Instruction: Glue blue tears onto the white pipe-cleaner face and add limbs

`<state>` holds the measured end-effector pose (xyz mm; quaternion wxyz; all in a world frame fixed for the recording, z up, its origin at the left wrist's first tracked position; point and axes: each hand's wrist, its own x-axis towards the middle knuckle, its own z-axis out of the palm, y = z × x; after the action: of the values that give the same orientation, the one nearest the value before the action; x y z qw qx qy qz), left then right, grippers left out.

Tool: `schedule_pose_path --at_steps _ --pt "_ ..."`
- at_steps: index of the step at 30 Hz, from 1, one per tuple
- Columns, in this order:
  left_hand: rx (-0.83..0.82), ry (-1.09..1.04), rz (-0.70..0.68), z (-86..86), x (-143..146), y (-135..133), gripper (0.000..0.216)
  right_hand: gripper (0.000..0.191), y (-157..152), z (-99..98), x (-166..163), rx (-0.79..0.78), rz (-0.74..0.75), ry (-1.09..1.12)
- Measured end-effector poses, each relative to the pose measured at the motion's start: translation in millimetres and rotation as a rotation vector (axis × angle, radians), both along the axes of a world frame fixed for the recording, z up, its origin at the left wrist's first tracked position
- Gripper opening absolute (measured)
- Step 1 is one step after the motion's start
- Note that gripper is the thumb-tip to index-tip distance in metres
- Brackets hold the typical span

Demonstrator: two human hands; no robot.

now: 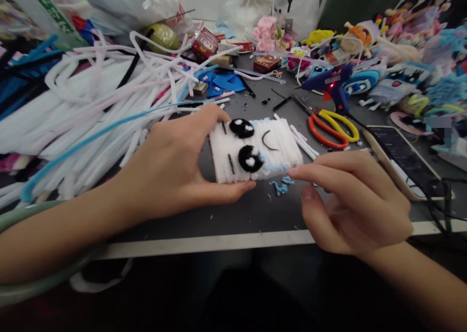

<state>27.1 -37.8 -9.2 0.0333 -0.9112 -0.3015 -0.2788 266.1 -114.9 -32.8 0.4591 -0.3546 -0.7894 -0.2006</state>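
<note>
My left hand [182,157] grips a white fuzzy pipe-cleaner block [233,152] by its left end, thumb along the near side and fingers over the far side. The block has big black eyes, short black brows, a curved black mouth and pale blue fluff on its edges. At its near right corner, the index fingertip of my right hand [353,196] touches or almost touches the block. The other fingers are curled and the thumb stands apart, with nothing seen between them. Bits of blue fluff [281,186] lie on the dark table just below the block.
White pipe cleaners [109,98] cover the left side. Behind the block are orange-and-yellow scissors [332,128] and a blue glue gun [332,85] with a red light. A phone [408,162] lies at the right, near black cables. Plush figures [404,79] crowd the back right.
</note>
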Motion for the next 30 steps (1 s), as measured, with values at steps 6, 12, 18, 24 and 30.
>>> schedule_pose_path --at_steps 6,12,18,24,30 --pt "-0.028 -0.012 0.001 1.0 -0.2 -0.8 0.060 0.023 0.0 -1.4 -3.6 -0.039 0.006 0.028" --pt "-0.045 -0.008 0.013 0.7 -0.2 -0.9 0.060 0.023 0.3 -0.5 -3.6 -0.091 0.030 0.029" --pt "-0.050 -0.011 0.013 0.7 1.1 -1.0 0.060 0.025 1.5 0.1 -3.0 -0.113 0.041 0.033" --pt "-0.018 -0.011 0.006 -1.2 1.1 -1.3 0.061 0.030 1.3 -2.5 -6.2 -0.130 0.060 0.186" --pt "0.009 -0.011 0.011 -0.3 0.5 -0.2 0.062 0.024 1.4 -3.4 -9.3 -0.152 0.027 0.217"
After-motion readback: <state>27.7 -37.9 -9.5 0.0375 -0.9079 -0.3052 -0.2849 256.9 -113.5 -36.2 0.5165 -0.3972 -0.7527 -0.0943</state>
